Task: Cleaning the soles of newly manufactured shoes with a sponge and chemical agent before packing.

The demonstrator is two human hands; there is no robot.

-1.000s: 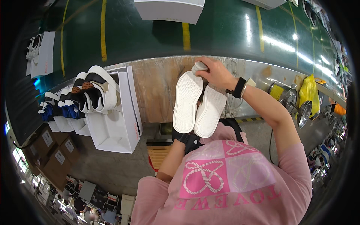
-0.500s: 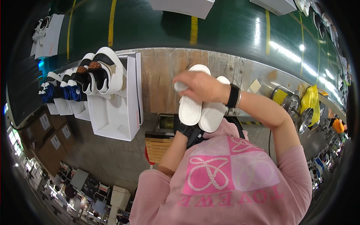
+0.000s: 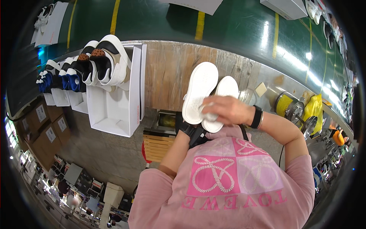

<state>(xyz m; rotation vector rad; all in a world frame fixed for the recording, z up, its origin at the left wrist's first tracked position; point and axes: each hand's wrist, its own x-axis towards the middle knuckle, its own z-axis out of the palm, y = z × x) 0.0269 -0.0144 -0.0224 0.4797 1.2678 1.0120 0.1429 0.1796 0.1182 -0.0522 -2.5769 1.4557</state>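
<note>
A pair of white shoes is held up over the near edge of the bench, soles toward me: the left shoe (image 3: 201,86) stands slightly higher than the right shoe (image 3: 227,87). My left hand (image 3: 185,128) holds them from below and behind; its fingers are hidden by the shoes, and black straps circle the wrist. My right hand (image 3: 230,110), with a black watch band on its wrist, is closed on a white wad (image 3: 208,111), somewhat blurred. The wad lies against the lower soles, where the two shoes meet.
On the left, open white shoeboxes (image 3: 110,110) carry white, black and spotted shoes (image 3: 108,63). Beyond the brown bench top (image 3: 164,76) runs a green conveyor belt (image 3: 152,23). To the right are a pale square block (image 3: 260,89), a motor (image 3: 291,107) and a yellow bag (image 3: 314,112).
My right hand has moved down and to the right with the white wad, from the left shoe's upper sole to the lower soles. The left shoe's sole is now more exposed.
</note>
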